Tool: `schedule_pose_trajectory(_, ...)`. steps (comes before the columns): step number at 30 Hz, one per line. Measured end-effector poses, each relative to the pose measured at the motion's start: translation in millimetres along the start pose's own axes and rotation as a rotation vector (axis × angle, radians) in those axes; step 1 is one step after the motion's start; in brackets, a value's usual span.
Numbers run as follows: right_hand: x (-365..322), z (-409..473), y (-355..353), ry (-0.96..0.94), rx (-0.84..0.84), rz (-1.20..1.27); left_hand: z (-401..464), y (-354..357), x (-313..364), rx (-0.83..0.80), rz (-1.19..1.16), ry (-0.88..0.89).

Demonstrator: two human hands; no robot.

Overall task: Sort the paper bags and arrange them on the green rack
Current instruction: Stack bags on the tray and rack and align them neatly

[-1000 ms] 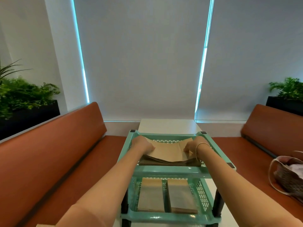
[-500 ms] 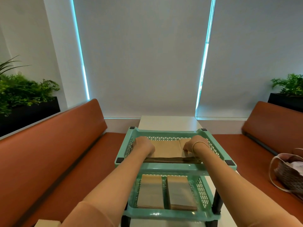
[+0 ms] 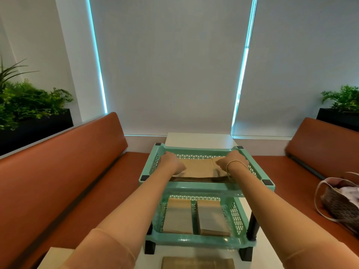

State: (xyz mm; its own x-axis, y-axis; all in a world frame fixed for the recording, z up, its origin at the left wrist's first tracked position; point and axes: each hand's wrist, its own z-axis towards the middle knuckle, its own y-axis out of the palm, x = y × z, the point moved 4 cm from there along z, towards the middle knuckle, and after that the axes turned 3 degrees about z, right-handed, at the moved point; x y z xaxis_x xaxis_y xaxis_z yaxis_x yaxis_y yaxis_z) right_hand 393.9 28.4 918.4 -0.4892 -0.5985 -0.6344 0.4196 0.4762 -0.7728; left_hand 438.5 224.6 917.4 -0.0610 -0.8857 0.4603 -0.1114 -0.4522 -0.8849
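Observation:
A two-tier green rack [image 3: 204, 188] stands on the white table [image 3: 200, 138]. A stack of brown paper bags [image 3: 198, 168] lies flat in its top tray. My left hand [image 3: 171, 162] grips the stack's left end and my right hand [image 3: 232, 162] grips its right end, thumbs resting on top. The fingers beyond the knuckles are hidden. In the lower tray two more stacks lie side by side, a left stack [image 3: 177, 216] and a right stack [image 3: 212, 217]. Another brown bag pile [image 3: 198, 263] lies on the table in front of the rack.
Orange benches run along both sides, the left bench [image 3: 68, 162] and the right bench [image 3: 320, 144]. A woven handbag [image 3: 342, 204] sits on the right bench. Dark planters with greenery stand behind each bench. Grey blinds close off the far wall.
The stack's front edge, raised a second ago, has come down flat into the top tray. Both hands stayed on its ends and slid slightly further into the tray.

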Motion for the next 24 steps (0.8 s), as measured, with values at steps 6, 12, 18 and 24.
schedule_pose_trajectory(6,-11,-36,-37,-0.133,0.023,0.020,-35,-18,7,0.081,-0.085,0.086)
schedule_pose_trajectory(12,-15,-93,-62,-0.320,-0.033,0.251,-88,-25,16,0.171,-0.287,0.198)
schedule_pose_trajectory(18,19,-150,-46,-0.361,-0.308,0.271,-140,3,14,0.141,-0.506,0.218)
schedule_pose_trajectory(24,105,-174,24,-0.220,-0.622,-0.095,-175,72,-24,-0.196,-0.365,0.150)
